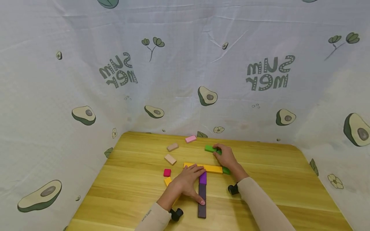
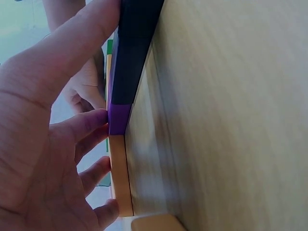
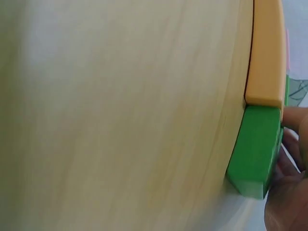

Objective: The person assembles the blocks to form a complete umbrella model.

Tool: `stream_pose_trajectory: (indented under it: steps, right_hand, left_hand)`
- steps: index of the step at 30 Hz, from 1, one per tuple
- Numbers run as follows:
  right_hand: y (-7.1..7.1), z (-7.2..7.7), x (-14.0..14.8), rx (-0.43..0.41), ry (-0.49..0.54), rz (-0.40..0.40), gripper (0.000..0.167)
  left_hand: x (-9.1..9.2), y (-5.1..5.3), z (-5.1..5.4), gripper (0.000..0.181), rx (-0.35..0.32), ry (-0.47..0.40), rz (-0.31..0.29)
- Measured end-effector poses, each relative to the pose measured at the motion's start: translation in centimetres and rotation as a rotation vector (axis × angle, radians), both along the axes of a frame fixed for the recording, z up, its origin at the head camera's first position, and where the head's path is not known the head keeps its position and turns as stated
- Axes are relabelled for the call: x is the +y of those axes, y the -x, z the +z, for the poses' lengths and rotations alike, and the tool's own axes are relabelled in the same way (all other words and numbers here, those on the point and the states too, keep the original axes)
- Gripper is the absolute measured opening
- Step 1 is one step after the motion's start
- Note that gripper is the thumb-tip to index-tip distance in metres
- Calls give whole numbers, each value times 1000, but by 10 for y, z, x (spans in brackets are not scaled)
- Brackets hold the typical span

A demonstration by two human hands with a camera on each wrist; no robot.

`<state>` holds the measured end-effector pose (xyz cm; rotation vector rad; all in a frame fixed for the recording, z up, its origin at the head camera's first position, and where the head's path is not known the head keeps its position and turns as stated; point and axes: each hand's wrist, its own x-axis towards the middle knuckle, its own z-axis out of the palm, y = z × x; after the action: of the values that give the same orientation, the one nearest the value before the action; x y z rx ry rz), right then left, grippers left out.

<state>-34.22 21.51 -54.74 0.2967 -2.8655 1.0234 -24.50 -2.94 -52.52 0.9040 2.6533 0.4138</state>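
Observation:
My left hand (image 1: 185,181) is spread over a T-shaped row of wooden blocks. Its fingertips touch the yellow blocks (image 1: 213,169) and the purple block (image 2: 119,119), while the thumb rests on the dark blocks (image 1: 202,192) of the stem. Farther back, my right hand (image 1: 226,156) pinches a green block (image 1: 218,152), partly hidden by its fingers. Just left of that lies another green block (image 1: 210,148). At the right end of the yellow row sits a third green block (image 3: 255,147), against the yellow one in the right wrist view.
Left of the row lie a red block (image 1: 167,172), a yellow block (image 1: 168,181) partly behind the left hand, and two tan blocks (image 1: 170,159). A pink block (image 1: 190,139) lies near the table's back edge. Patterned cloth (image 1: 185,70) hangs behind the wooden table (image 1: 115,199).

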Motion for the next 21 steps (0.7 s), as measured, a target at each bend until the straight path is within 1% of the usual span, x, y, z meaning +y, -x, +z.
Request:
stream_pose_trajectory:
  steps: [3,11,14,18,21]
  right_hand:
    - [-5,2,7,-9,-1,9,40]
    - [-34,14,29,10,-47,36,59]
    - [-43,17,34,-3,-69,52,67]
    - [-51,16,37,-43,-93,67,75]
    - [-55,14,38,-48,-111,83,78]
  left_hand:
    - [0,-2,2,124,5,0,2]
    - [0,-6,5,124,9,4,3]
    - [1,-5,6,124,5,4,2]
    - [1,-4,6,124,-4,9,-2]
    - [1,-3,5,124,-1,14,-3]
